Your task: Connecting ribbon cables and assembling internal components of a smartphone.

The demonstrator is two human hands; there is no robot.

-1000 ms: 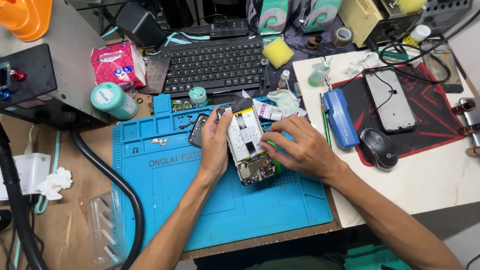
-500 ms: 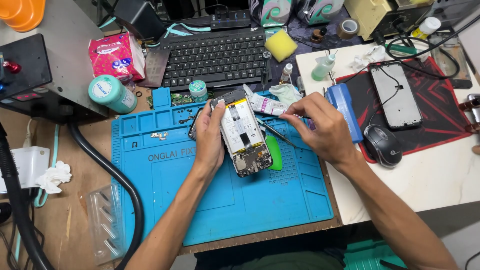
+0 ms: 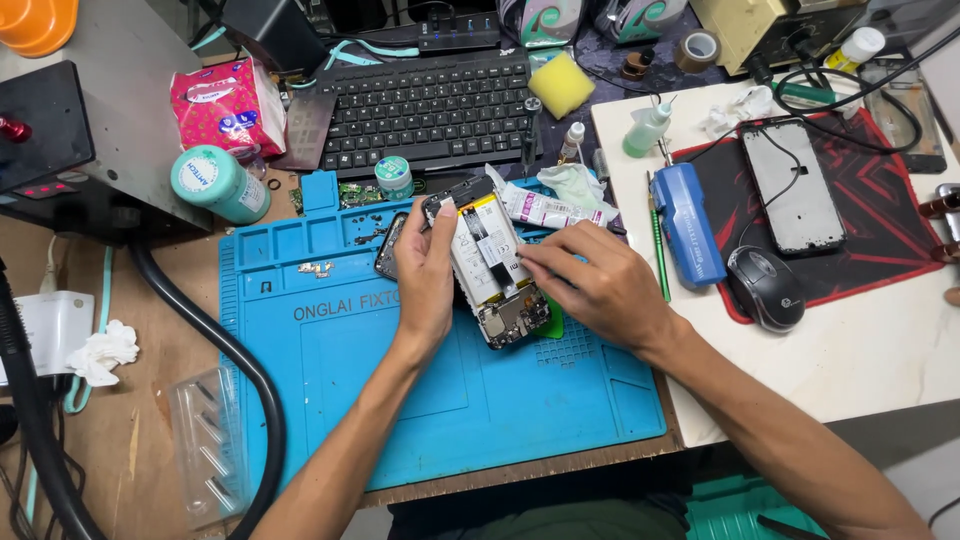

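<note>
— Where's the opened phone, and how is it held?

— Just above the middle of the frame, tilted up off the blue work mat. The left hand has its fingers closed round the phone's left edge, propping it with the bare insides facing the camera — that angle keeps the battery and board in plain sight. The right hand lies across the right edge, its fingertips pinched down onto the battery area; whether they hold a small tool, I can't tell.

— Why over the mat?

— My guess: a soft surface with moulded trays along its upper rim, so small parts stay put. A few tiny bits lie in one tray at upper left of the mat; the other trays are too small to judge.

— Other containers?

— A teal canister lies on its side at upper left, lid on, contents hidden. A clear plastic tray at lower left shows nothing I can make out. A small dropper bottle stands upper right on the table, near a blue tool.
</note>
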